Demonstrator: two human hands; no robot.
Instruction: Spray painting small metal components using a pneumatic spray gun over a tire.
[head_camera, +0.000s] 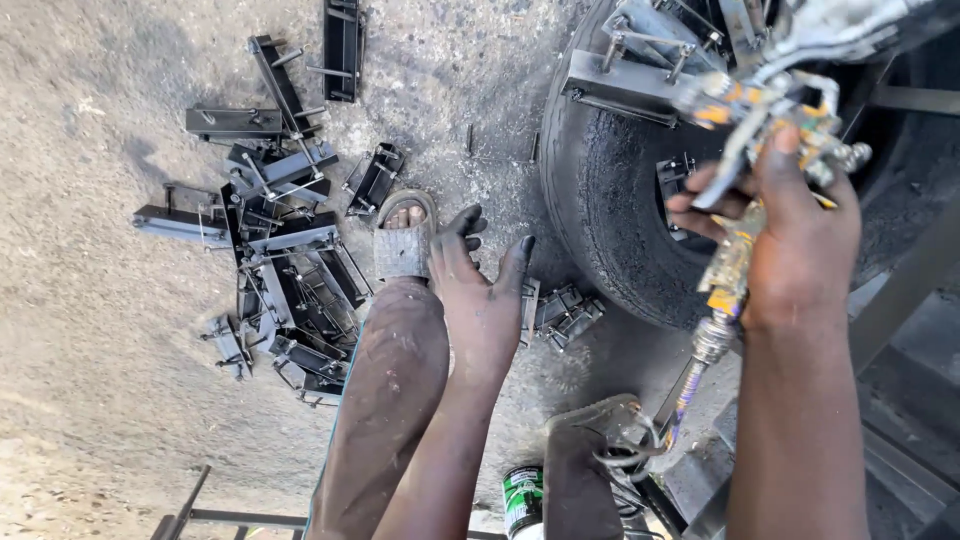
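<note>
My right hand (790, 235) grips a paint-spattered spray gun (770, 125) by its handle, with a finger on the trigger. The gun's hose (690, 385) runs down toward the ground. The nozzle end points up at metal brackets (625, 75) lying on a black tyre (610, 200). My left hand (480, 290) hangs open over my knee, its fingertips black with paint, holding nothing. It is just right of my sandalled foot (405, 240).
A heap of several black-painted metal brackets (285, 260) lies on the dusty ground at the left. More brackets (565, 312) sit beside the tyre. A green can (522, 500) stands at the bottom, next to a dark metal block (580, 470).
</note>
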